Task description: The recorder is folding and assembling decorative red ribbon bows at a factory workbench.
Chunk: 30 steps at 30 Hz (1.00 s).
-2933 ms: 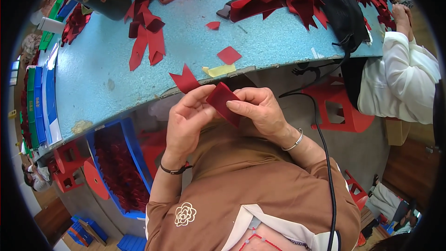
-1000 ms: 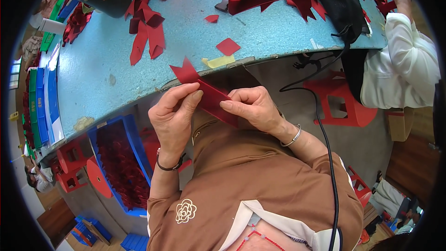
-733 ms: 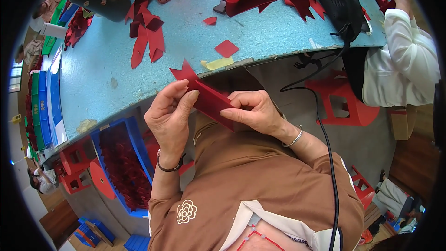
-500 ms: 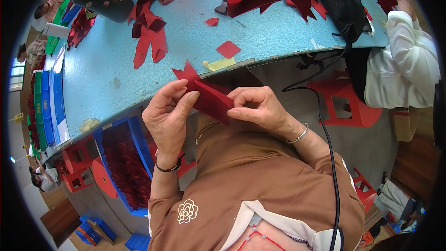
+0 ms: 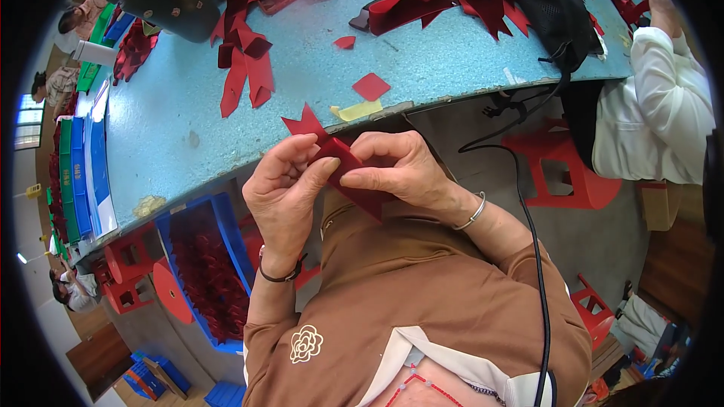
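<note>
Just off the table's near edge, a dark red ribbon [image 5: 359, 197] with notched, pointed ends is folded between my two hands. My left hand [image 5: 290, 181] pinches it between thumb and forefinger, and one notched end sticks up above those fingers. Close beside it, my right hand [image 5: 398, 169] grips the fold with thumb and forefinger. The other ribbon end hangs below my right thumb. My fingers partly cover the fold. On the table ahead lie a red square scrap [image 5: 371, 87], a smaller red scrap [image 5: 345, 43] and a strip of yellow tape [image 5: 357, 110].
Folded red ribbons [image 5: 249, 60] are heaped along the far side of the blue table [image 5: 173, 117]. A dark bottle [image 5: 170, 4] and a black mesh bag [image 5: 544, 7] stand there. A blue crate [image 5: 226, 237] of ribbons is at my left. A co-worker's white sleeve [image 5: 654, 98] is at right.
My right hand has moved left and inward, close to my left hand, bringing the ribbon's loose part over into a fold. My left hand has shifted slightly right.
</note>
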Each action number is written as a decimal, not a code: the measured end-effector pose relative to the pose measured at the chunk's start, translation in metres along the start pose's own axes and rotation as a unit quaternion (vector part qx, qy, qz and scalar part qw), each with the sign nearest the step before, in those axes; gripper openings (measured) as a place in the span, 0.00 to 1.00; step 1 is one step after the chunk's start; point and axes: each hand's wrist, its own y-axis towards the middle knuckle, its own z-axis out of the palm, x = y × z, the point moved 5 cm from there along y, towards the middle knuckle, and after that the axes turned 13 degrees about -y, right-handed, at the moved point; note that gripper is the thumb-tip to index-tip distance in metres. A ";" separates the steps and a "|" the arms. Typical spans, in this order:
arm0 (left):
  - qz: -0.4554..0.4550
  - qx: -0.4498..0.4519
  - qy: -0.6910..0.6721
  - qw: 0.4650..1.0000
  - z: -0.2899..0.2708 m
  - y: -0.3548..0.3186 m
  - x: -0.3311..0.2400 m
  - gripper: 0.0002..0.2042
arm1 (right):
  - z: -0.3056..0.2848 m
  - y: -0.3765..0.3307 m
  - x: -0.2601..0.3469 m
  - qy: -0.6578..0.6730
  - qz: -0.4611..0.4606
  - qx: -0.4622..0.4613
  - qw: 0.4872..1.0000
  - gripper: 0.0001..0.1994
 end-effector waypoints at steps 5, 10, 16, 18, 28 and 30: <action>-0.038 -0.002 -0.047 0.998 -0.009 0.003 0.001 0.15 | 0.005 0.007 -0.003 0.004 -0.010 -0.026 1.000 0.08; -0.100 0.019 -0.149 0.984 -0.015 -0.001 0.008 0.16 | 0.013 0.008 -0.008 0.068 0.015 -0.036 0.997 0.10; -0.137 0.079 -0.086 0.984 -0.033 -0.007 0.018 0.16 | 0.022 0.011 -0.011 0.042 0.026 -0.012 0.999 0.13; -0.156 0.054 -0.128 0.978 -0.033 -0.007 0.021 0.16 | 0.026 0.011 -0.013 0.040 0.030 -0.010 0.999 0.13; -0.246 0.025 -0.241 0.938 -0.047 -0.010 0.043 0.11 | 0.033 0.014 -0.020 0.037 0.018 0.040 0.998 0.13; -0.247 0.022 -0.237 0.939 -0.047 -0.009 0.045 0.11 | 0.032 0.017 -0.024 0.064 0.025 0.064 0.996 0.13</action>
